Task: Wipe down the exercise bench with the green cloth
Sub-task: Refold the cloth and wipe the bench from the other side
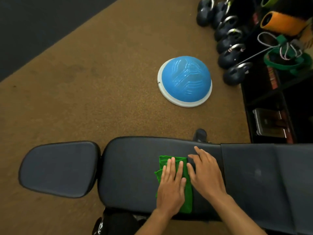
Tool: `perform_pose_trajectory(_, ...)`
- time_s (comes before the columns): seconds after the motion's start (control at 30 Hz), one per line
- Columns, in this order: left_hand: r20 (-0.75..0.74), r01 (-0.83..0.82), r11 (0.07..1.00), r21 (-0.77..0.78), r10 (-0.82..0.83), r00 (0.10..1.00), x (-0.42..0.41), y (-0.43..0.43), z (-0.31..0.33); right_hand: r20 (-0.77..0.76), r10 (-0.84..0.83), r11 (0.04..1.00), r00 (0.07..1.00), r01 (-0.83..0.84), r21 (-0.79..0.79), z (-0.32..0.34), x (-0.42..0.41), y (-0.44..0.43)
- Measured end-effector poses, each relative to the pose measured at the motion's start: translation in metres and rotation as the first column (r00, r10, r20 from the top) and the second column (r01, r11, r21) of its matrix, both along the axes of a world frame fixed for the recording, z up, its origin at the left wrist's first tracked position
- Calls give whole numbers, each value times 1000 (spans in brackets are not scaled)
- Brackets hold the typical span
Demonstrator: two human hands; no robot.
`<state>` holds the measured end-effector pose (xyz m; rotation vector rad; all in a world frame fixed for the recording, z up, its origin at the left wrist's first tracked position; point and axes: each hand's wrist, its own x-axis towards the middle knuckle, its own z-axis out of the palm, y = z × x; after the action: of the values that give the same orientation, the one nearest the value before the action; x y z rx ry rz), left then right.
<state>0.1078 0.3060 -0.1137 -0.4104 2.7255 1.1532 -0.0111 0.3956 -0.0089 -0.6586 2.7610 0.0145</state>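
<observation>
The dark padded exercise bench (pixel 132 167) runs across the lower part of the view, with a separate seat pad (pixel 59 168) at the left. A folded green cloth (pixel 188 197) lies on the middle of the long pad. My left hand (pixel 171 187) lies flat on the cloth with its fingers straight. Just right of the cloth, my right hand (pixel 205 172) rests flat on the bare pad, its fingers straight and its thumb at the cloth's right edge.
A blue half-ball balance trainer (pixel 185 80) sits on the brown floor beyond the bench. A row of dark kettlebells (pixel 232 53) stands at the upper right beside a black rack (pixel 267 106) with an orange foam roller (pixel 281 22) and green bands (pixel 288 63).
</observation>
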Motion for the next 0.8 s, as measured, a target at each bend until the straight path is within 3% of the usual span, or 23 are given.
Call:
perform_pose_trajectory(0.13,-74,-40,999,-14,39,997,-21,6,6,-32,87,996,996,-88,-22,-23,-2,-17)
perform_pose_trajectory(0.33,-100,-72,997,-20,70,993,-38,-32,-13,-139,91,993,986,-101,-68,-39,-25,-40)
perform_pose_trajectory(0.63,-14,-314,947,-63,314,949,-45,-85,-57,-203,113,993,973,-117,-8,-58,-35,-25)
perform_pose_trajectory(0.8,40,-389,916,-96,394,918,-51,-95,-64,-189,51,995,981,-67,-77,-58,-33,-28)
